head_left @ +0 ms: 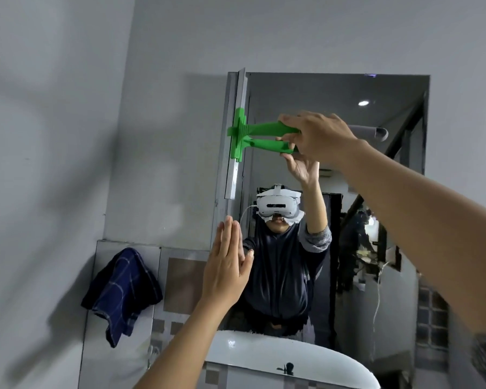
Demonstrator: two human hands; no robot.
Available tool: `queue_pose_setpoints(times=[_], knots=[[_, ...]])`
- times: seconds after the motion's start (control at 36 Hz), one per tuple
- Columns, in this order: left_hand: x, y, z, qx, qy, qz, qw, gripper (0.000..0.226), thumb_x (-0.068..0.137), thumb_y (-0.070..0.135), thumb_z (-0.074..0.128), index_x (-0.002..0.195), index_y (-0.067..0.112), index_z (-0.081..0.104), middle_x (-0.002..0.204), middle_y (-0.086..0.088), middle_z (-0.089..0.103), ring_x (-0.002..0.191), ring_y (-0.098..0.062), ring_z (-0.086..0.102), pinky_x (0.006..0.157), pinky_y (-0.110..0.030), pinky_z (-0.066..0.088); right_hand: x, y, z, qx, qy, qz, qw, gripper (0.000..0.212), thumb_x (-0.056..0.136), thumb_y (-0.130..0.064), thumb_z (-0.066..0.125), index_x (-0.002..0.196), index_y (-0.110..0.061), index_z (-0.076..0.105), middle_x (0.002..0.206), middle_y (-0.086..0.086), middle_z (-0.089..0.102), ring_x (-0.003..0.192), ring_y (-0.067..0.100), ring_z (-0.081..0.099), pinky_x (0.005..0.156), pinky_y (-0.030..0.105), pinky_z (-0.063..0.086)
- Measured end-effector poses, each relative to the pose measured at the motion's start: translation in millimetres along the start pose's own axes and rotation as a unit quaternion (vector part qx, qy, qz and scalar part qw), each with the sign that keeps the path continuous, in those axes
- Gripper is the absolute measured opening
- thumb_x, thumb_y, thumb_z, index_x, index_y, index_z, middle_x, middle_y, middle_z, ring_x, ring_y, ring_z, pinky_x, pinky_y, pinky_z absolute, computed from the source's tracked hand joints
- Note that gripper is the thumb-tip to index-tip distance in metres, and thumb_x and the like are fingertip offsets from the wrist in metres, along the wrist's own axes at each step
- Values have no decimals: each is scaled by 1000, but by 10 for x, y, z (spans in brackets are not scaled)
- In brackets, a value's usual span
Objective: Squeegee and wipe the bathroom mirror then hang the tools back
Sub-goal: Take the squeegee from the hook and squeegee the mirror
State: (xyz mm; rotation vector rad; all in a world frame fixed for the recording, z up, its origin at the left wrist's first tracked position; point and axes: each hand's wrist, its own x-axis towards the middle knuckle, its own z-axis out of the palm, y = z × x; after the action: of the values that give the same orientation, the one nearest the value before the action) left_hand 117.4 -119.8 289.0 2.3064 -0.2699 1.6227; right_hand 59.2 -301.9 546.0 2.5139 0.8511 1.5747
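The bathroom mirror [376, 192] hangs on the grey wall ahead. My right hand [317, 136] is shut on the green handle of a squeegee [253, 130]. Its long grey blade stands upright along the mirror's left edge, near the top. My left hand [226, 265] is flat with fingers together, pressed against the mirror's lower left edge and holding nothing. A dark blue checked cloth [121, 293] hangs on the tiled wall left of the mirror. The mirror reflects both hands, the squeegee and a person wearing a headset.
A white basin [264, 357] curves below the mirror, with a small dark tap at its middle. Grey and brown tiles [183, 279] cover the wall under the mirror's left side. Bare grey wall fills the left and top.
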Motion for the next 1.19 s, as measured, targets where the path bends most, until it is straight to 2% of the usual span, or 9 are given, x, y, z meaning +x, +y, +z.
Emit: queue_pose_setpoints(times=[0.11,0.31,0.5,0.67,0.92,1.0,1.11,1.19], knots=[[7,6,-2,0,-1,-2,1000,70,92,43,34,147,12,4,156,-6,2,142,-16,-3,113,-33,9,-112,127,-94,-7,-6,9,1000,34,97,-33,38,131,-28,43,115,7,56,109,29,53,93,44,34],[11,30,-18,1,-4,-8,1000,70,90,45,31,146,12,4,155,-3,-2,142,-15,-2,112,-31,9,-355,360,-162,-4,-18,49,999,41,98,-29,39,138,-28,36,125,9,54,115,31,51,97,47,34],[19,8,-31,15,-7,0,1000,71,90,45,31,147,9,8,155,-5,2,143,-19,4,112,-30,14,-574,544,-167,6,-8,73,997,37,97,-25,40,134,-23,40,122,10,56,112,31,51,95,46,35],[30,-22,12,22,-15,-3,1000,69,92,51,20,146,12,1,156,-5,1,144,-19,3,114,-33,20,-744,709,-198,13,-4,102,995,43,98,-30,40,140,-25,35,124,8,54,116,30,48,96,46,35],[17,12,19,14,-13,-13,1000,72,89,48,26,147,10,7,156,-4,1,143,-14,-5,114,-31,12,-1035,1086,-143,41,22,164,985,44,97,-30,42,140,-25,35,125,11,55,111,31,50,84,42,40],[17,19,11,15,-14,-14,1000,73,88,50,24,147,10,6,156,-4,1,143,-14,-5,114,-30,9,-1120,1162,-130,60,36,173,983,40,97,-28,44,136,-26,40,116,11,58,94,26,50,73,35,36],[26,31,6,10,-14,-14,1000,74,87,50,25,146,8,8,156,-7,5,143,-18,-1,114,-31,10,-1224,1172,-130,74,49,191,978,32,96,-26,45,129,-25,45,105,8,56,93,28,50,71,35,39],[27,30,2,13,-13,-14,1000,73,88,49,26,146,8,8,155,-8,7,143,-20,1,113,-32,13,-1303,1166,-115,91,58,204,973,25,96,-23,45,121,-25,48,92,7,55,82,28,48,64,33,37]])
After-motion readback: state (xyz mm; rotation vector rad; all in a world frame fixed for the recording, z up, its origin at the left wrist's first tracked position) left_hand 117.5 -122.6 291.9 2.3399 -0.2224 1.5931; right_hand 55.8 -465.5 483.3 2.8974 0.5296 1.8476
